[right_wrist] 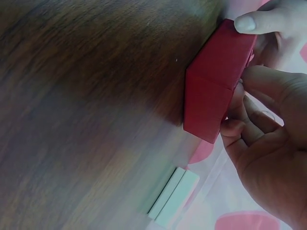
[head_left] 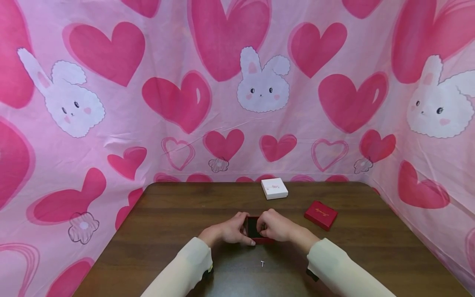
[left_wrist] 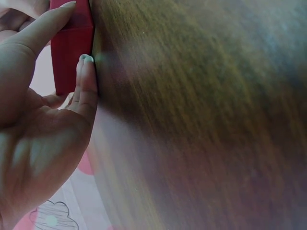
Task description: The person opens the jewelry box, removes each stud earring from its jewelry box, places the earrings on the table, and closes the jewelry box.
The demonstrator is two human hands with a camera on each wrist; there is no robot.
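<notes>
My left hand (head_left: 233, 229) grips the left end of an open red box (head_left: 262, 240), its thumb along the near wall. In the left wrist view, the fingers lie against the end wall of the box. Black lining (head_left: 254, 227) fills the inside of the box. My right hand (head_left: 277, 226) reaches in at the right end with curled fingers, the fingertips down by the lining. A thin pale loop (right_wrist: 271, 114) shows between the right thumb and fingers; what it belongs to is hidden.
A red lid with gold lettering (head_left: 321, 215) lies to the right. At the back stands a white box (head_left: 274, 189). One small white T-shaped piece (head_left: 262, 263) lies on the brown wooden table (head_left: 178, 210) near the front. Heart-patterned pink cloth (head_left: 226, 119) hangs around the table.
</notes>
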